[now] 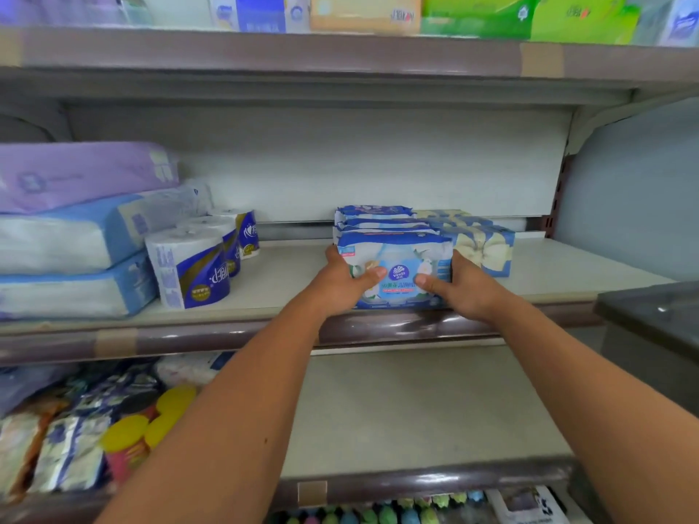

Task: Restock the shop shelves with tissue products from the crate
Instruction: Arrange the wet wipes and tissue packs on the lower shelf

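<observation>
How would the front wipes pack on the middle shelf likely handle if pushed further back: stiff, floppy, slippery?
The wipes pack looks soft: its wrapper bulges and creases between the left hand and right hand, so it would probably give rather than stay stiff. The glossy film suggests it may slide easily on the smooth shelf. Standing on its edge, it could tip, though the packs behind likely brace it.

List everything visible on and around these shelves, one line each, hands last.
wet-wipe packs: a row, number unclear, blue and white, middle shelf, front pack held
tissue packs with cream bows: a row, blue, right of the wipes
toilet rolls: three, white with blue-gold wrap, middle shelf left
large tissue bundles: three stacked, purple over two blue, far left
top-shelf packs: several, blue, orange, green
lower-shelf goods: mixed, blurred
left hand: grips front pack's left end
right hand: grips its right end
</observation>
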`<state>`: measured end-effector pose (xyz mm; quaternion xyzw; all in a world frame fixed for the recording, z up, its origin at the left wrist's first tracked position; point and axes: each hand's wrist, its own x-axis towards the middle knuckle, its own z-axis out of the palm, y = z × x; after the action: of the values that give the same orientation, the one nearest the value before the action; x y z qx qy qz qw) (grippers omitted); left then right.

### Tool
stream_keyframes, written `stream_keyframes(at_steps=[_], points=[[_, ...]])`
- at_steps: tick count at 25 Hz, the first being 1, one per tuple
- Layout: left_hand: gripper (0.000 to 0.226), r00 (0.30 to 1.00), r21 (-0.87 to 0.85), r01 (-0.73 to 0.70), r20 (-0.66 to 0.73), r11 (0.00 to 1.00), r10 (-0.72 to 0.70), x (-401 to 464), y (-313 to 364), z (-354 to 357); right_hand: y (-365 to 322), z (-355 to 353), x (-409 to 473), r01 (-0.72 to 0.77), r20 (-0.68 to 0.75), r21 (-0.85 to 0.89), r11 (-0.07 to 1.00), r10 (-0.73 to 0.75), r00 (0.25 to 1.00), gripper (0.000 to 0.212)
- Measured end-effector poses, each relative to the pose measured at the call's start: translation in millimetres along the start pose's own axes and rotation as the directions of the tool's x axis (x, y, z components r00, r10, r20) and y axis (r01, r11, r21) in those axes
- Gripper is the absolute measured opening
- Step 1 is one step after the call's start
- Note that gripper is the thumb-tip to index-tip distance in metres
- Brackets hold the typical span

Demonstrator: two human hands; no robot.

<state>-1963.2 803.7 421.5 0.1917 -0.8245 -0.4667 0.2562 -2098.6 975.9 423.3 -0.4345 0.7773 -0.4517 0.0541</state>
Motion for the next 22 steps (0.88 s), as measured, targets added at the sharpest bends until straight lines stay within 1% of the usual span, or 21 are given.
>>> stream_keyframes(at_steps=[2, 6, 9, 10, 12, 14, 15, 17, 19, 20, 22], points=[[0.077, 1.000, -0.002, 0.009, 0.002, 1.000, -0.009, -0.6, -1.5, 0.9, -5.9, -2.4, -2.7, -0.040, 0.019, -0.033, 0.999, 0.040, 0.999, 0.063], [0.079, 0.999, -0.011, 0.037, 0.033, 0.999, -0.037, 0.7, -2.5, 2.5, -10.4, -0.4, -10.2, -0.066, 0.011, -0.021, 0.998, 0.066, 0.998, 0.057], [0.089, 0.997, -0.110, 0.053, 0.054, 0.993, -0.047, -0.7, 0.0, 0.0, -14.9, 2.7, -12.6, -0.065, 0.008, 0.089, 0.994, 0.065, 0.998, 0.040], [0.094, 0.998, -0.162, 0.054, 0.049, 0.985, -0.046, -1.7, 1.9, -1.0, -16.9, 3.4, -13.7, -0.075, -0.021, 0.159, 0.984, 0.079, 0.997, 0.040], [0.095, 0.997, -0.263, 0.063, -0.016, 0.963, -0.070, -0.7, 9.5, -4.5, -17.6, 4.6, -10.3, -0.074, -0.149, 0.299, 0.951, 0.123, 0.981, 0.058], [0.083, 0.983, -0.368, 0.061, -0.139, 0.928, -0.120, 7.0, 16.7, -10.0, -17.4, 5.2, 0.8, -0.025, -0.291, 0.415, 0.910, 0.159, 0.943, 0.076], [0.082, 0.975, -0.422, 0.064, -0.168, 0.904, -0.148, 13.3, 17.8, -12.5, -16.9, 5.7, 9.1, -0.006, -0.327, 0.472, 0.882, 0.181, 0.928, 0.083], [0.084, 0.975, -0.500, 0.088, -0.133, 0.861, -0.177, 21.2, 16.2, -13.9, -16.2, 7.7, 23.8, -0.017, -0.306, 0.530, 0.848, 0.209, 0.929, 0.084], [0.084, 0.979, -0.535, 0.145, -0.046, 0.832, -0.200, 22.1, 20.0, -10.5, -18.2, 11.5, 29.1, -0.057, -0.237, 0.519, 0.853, 0.207, 0.949, 0.086], [0.083, 0.980, -0.560, 0.166, 0.000, 0.812, -0.201, 24.9, 20.1, -7.3, -17.9, 13.3, 31.2, -0.058, -0.223, 0.514, 0.856, 0.199, 0.954, 0.086], [0.080, 0.983, -0.597, 0.166, 0.040, 0.785, -0.177, 31.5, 16.8, -0.8, -16.9, 16.5, 32.7, -0.056, -0.214, 0.540, 0.840, 0.201, 0.956, 0.081]])
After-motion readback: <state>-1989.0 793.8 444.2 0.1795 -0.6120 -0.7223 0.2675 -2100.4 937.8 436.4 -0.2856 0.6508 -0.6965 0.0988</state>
